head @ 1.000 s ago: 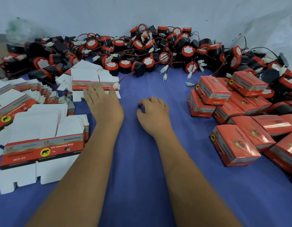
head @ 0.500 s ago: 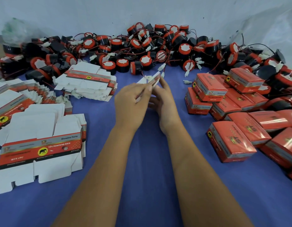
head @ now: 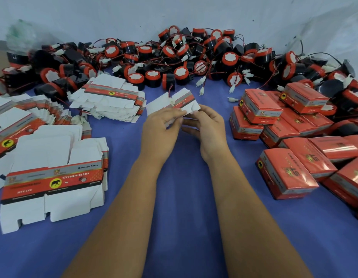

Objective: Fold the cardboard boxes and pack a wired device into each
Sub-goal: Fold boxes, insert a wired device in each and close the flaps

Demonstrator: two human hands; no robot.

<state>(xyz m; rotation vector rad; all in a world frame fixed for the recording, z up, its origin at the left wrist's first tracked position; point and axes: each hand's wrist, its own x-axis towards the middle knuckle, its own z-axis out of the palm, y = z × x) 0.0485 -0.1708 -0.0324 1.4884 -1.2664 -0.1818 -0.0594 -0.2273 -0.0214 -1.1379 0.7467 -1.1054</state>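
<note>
Head view: I am holding one flat box blank [head: 174,103] above the blue surface [head: 184,197], at centre, just in front of the horn pile [head: 194,57]. My left hand [head: 162,125] is pinching its near edge with curled fingers, a tight grip. My right hand [head: 208,127] is cupping the blank from below on its right side, fingers curled around it. Both forearms are reaching in from the bottom edge. A fanned stack of blanks [head: 107,101] is lying just left of my hands; a larger stack [head: 53,173] is sitting nearer, at far left. Folded red boxes [head: 284,173] are lying heaped at right, well apart from my hands.
</note>
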